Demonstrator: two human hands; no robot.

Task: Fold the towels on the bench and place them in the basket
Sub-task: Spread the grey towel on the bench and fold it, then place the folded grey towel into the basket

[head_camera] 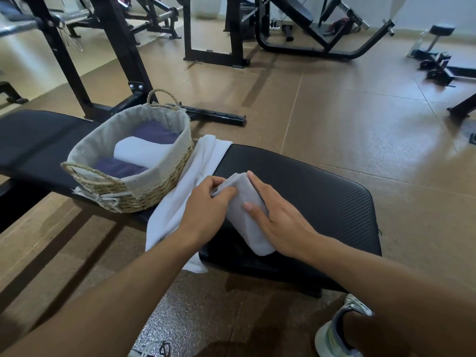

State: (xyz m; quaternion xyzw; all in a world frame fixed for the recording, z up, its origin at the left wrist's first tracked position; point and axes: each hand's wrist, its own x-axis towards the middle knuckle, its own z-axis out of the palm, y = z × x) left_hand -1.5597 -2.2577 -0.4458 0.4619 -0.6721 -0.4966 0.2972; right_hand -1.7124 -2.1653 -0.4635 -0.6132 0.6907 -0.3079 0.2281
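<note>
Resting across the middle of the frame is a black padded bench (322, 191), with both of the person's bare hands working on a small grey towel (247, 217) that lies folded into a narrow strip on the pad, just right of centre. The left hand (206, 204) pinches the upper end of that strip, fingers curled around the fold, thumb beneath. The right hand (278, 215) lies flat and spread along the strip's right edge, palm down, pressing it to the pad rather than gripping it.

Immediately left of the grey towel, a white towel (190, 186) lies unfolded and loosely crumpled across the bench; its near end hangs over the bench's front edge, and its far end reaches the rear edge. The left forearm crosses above it.

A woven basket (154, 194) with a pale fabric liner and two looped handles stands on the bench at centre left, touching the white towel. Inside are a folded white towel (139, 150) and dark purple towels (154, 132), one at the far end and one at the near end, the white one between them.

Black gym machines (296, 29) stand on the brown floor in the upper part of the frame. A light-coloured shoe (334, 336) shows at lower right.
</note>
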